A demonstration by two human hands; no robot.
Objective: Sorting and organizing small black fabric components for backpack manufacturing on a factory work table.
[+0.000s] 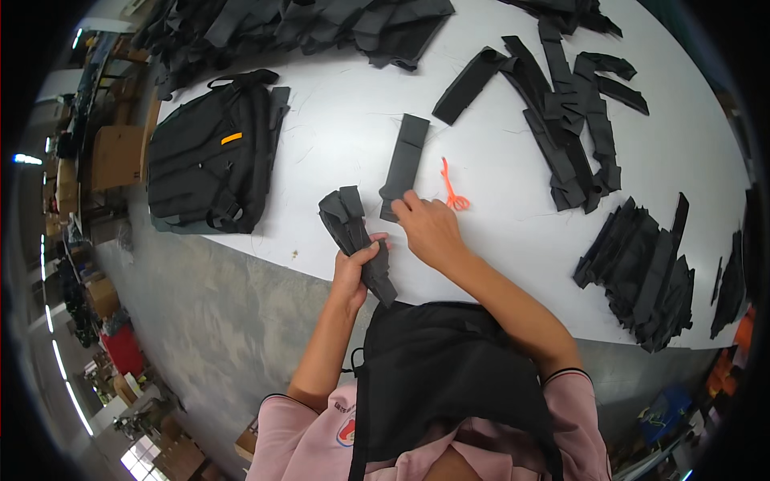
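My left hand is closed round a bundle of dark fabric strips, held over the table's near edge. To the right of it, a single dark fabric strip lies lengthwise on the white table. The fingers of my right hand are pinched at that strip's near end; the fingertips are partly hidden. Just beyond my right hand lies a pair of small orange-handled scissors, apart from the strip.
A black backpack with an orange tab sits at the left. Dark fabric pieces are heaped along the far edge. Loose strips sprawl at the far right, and a stack of strips lies near the right edge. Cardboard boxes stand beyond the table's left side.
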